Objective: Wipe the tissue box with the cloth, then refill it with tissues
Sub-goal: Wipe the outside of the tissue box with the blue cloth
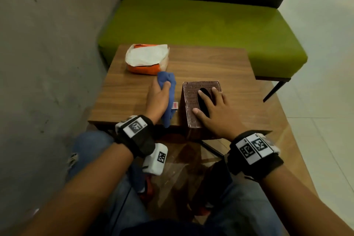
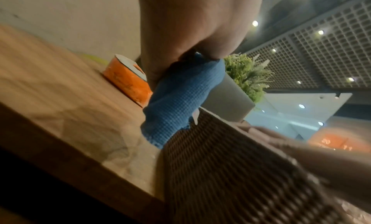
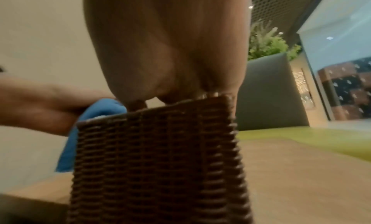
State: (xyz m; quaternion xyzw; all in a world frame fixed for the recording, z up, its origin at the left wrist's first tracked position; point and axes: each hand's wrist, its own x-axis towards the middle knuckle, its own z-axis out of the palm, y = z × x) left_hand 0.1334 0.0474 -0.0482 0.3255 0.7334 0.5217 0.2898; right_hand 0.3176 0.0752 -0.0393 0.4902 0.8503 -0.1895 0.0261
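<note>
A brown woven tissue box [image 1: 190, 99] [image 2: 230, 172] [image 3: 156, 156] with a dark oval slot on top stands at the near edge of the small wooden table [image 1: 122, 94]. My right hand [image 1: 212, 109] [image 3: 168, 53] lies flat on its top with fingers spread over the slot. My left hand [image 1: 158, 96] [image 2: 192, 29] grips a bunched blue cloth [image 1: 169, 99] [image 2: 178, 103] [image 3: 96, 111] just left of the box, the cloth hanging against the box's left side. An orange and white pack of tissues [image 1: 146, 59] [image 2: 128, 83] lies at the table's far left.
A green bench [image 1: 203, 25] with a dark back stands beyond the table. A grey wall [image 1: 47, 44] runs close along the left. My knees in jeans are under the table's near edge. A potted plant [image 2: 246, 78] shows behind the bench.
</note>
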